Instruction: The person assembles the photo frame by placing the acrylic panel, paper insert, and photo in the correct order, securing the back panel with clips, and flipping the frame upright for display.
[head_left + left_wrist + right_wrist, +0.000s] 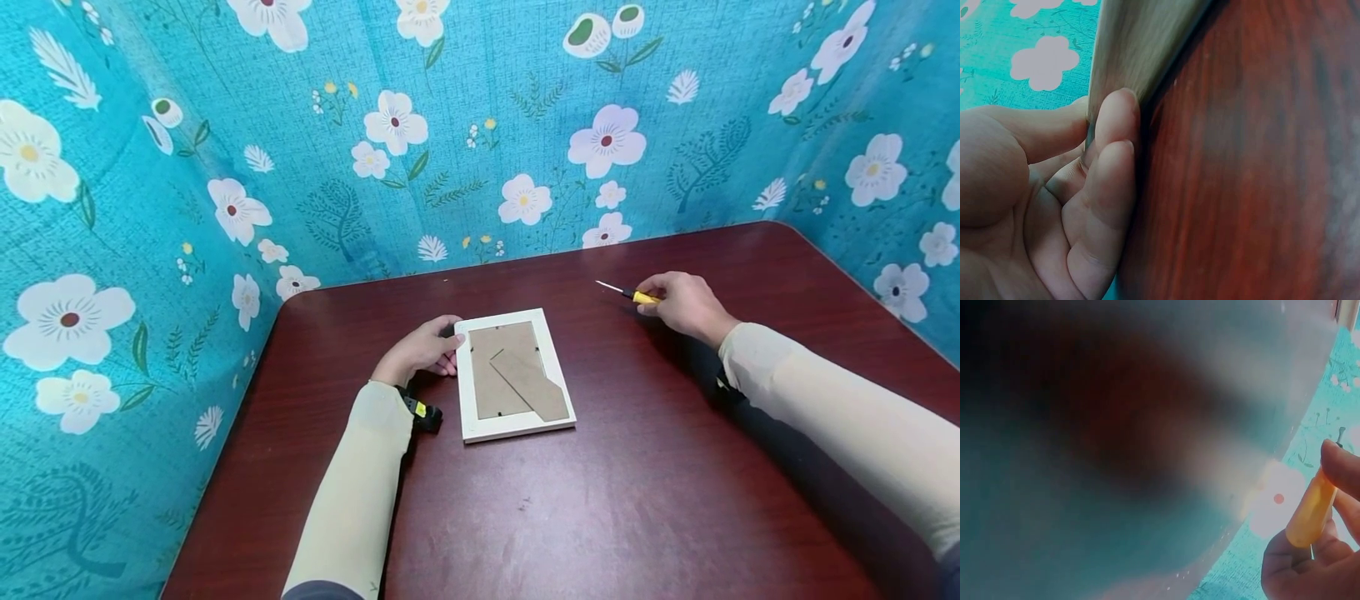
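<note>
A white picture frame (466, 383) lies back side up on the table, with a brown backing board (491, 392) held by several small dark tabs. A brown stand leg (536, 387) slants across the board. My left hand (423, 346) grips the frame's upper left edge, thumb on top; in the left wrist view its fingers (1107, 181) curl against the frame's side. To the right of the frame, apart from it, my right hand (686, 302) holds a screwdriver (643, 297) by its yellow handle (1311, 512). The thin shaft points left.
The dark red-brown table (600, 508) has rounded far corners. Blue flowered cloth (465, 125) hangs behind it and along both sides. A large blurred shape covers much of the right wrist view.
</note>
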The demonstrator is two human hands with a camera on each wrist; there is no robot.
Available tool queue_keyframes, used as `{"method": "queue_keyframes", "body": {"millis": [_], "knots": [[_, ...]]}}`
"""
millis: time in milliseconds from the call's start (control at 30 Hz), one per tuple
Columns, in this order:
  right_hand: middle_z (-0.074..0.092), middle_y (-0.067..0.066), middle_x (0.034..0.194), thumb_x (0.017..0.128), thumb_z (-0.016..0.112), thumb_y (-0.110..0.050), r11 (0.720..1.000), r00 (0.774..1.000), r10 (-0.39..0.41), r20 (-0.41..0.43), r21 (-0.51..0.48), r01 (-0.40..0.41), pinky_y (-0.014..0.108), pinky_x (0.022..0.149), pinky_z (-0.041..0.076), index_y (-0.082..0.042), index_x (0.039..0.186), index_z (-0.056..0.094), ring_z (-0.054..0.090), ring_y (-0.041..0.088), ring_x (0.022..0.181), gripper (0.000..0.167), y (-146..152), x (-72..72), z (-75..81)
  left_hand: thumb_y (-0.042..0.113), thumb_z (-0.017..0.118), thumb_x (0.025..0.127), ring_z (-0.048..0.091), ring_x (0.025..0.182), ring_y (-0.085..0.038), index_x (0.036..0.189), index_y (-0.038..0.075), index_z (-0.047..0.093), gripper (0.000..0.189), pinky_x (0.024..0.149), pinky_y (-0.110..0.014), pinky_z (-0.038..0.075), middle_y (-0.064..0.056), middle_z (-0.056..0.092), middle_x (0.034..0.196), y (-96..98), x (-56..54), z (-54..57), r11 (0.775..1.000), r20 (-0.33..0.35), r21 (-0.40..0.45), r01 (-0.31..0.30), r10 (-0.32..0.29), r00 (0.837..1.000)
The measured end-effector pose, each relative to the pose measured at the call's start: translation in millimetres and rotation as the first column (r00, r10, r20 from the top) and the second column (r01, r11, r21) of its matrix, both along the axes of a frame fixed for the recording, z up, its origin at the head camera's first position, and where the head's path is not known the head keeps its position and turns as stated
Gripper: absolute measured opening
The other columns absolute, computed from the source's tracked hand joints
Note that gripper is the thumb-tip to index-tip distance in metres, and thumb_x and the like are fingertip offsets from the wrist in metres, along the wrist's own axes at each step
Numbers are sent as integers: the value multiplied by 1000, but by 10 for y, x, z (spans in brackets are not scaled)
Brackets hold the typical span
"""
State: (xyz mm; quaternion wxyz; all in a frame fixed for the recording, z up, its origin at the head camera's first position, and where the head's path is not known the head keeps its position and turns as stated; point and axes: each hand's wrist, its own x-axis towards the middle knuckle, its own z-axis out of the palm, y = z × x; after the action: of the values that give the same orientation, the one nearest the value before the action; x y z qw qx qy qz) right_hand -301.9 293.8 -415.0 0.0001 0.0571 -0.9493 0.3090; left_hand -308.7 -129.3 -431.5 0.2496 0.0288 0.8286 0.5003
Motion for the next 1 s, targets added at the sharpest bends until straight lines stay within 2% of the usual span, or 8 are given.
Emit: {"method": "queue_keyframes", "body": {"millis": [567,767,1000], "knots": [[63,21,110,92,69,-14,998,995,-57,77,20,56,48,77,44,-1,118,66,48,36,95,29,111,-186,7,21,52,103,62,56,-21,134,18,46,32,56,-32,54,-14,59,74,-6,-21,-32,1000,-6,-4,-6,6,1000],[59,26,118,92,65,-8,997,993,-67,92,34,64,54,84,45,1,124,62,47,39,100,33,124,-223,15,21,52,103,62,56,-21,134,17,45,32,56,-32,54,-13,60,73,-5,-30,-42,1000,-2,-1,-3,3,1000],[57,28,121,90,64,-5,996,993,-66,95,65,60,55,88,44,2,125,62,48,40,103,35,138,-265,32,21,52,103,62,55,-21,134,18,45,32,55,-31,54,-13,60,73,2,-25,-28,1000,2,-4,-9,9,1000]]}}
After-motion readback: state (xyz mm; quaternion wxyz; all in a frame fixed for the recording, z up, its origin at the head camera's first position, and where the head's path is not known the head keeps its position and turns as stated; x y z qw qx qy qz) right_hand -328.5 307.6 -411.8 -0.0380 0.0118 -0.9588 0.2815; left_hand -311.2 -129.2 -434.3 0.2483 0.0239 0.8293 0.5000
